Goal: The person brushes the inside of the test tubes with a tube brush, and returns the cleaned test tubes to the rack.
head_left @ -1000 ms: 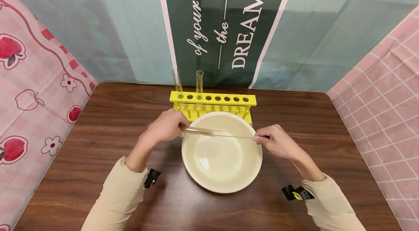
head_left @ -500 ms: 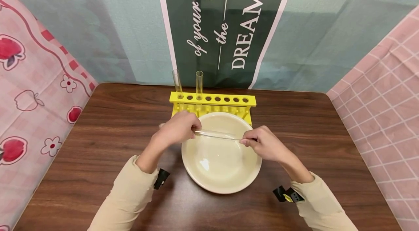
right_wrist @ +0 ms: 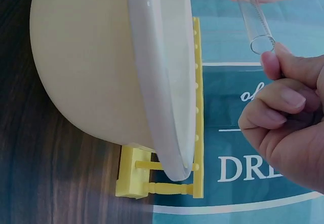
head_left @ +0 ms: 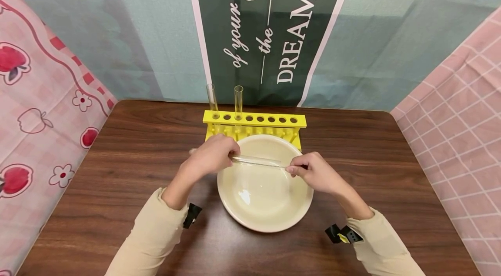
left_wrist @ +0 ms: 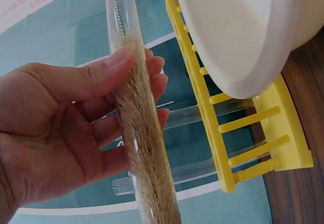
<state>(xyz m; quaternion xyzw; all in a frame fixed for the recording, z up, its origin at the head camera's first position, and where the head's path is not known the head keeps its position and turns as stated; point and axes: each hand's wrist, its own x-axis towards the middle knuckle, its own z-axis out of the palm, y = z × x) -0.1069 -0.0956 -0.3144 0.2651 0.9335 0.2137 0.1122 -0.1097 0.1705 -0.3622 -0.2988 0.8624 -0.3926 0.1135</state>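
Observation:
A clear glass test tube (head_left: 256, 160) lies almost level over the cream basin (head_left: 263, 227). My left hand (head_left: 211, 154) grips the tube, thumb on one side and fingers on the other. Inside it, the tan bristles of a test tube brush (left_wrist: 147, 148) fill the tube around and below the left fingers in the left wrist view. The brush's twisted wire runs along the tube to its mouth. Just outside that mouth, my right hand (head_left: 315, 171) pinches the wire between thumb and forefinger, its other fingers curled in.
Behind the basin stands a yellow test tube rack (head_left: 301, 120), partly hidden by the rim. Two glass tubes, one leaning (head_left: 212, 98) and one upright (head_left: 238, 101), stand in its left part. A printed cloth (head_left: 164, 50) hangs behind the wooden table (head_left: 352, 137).
Over the first half second the left hand moved right and the right hand moved left, so the wire slid deeper into the tube. Since then both hands have stayed nearly still.

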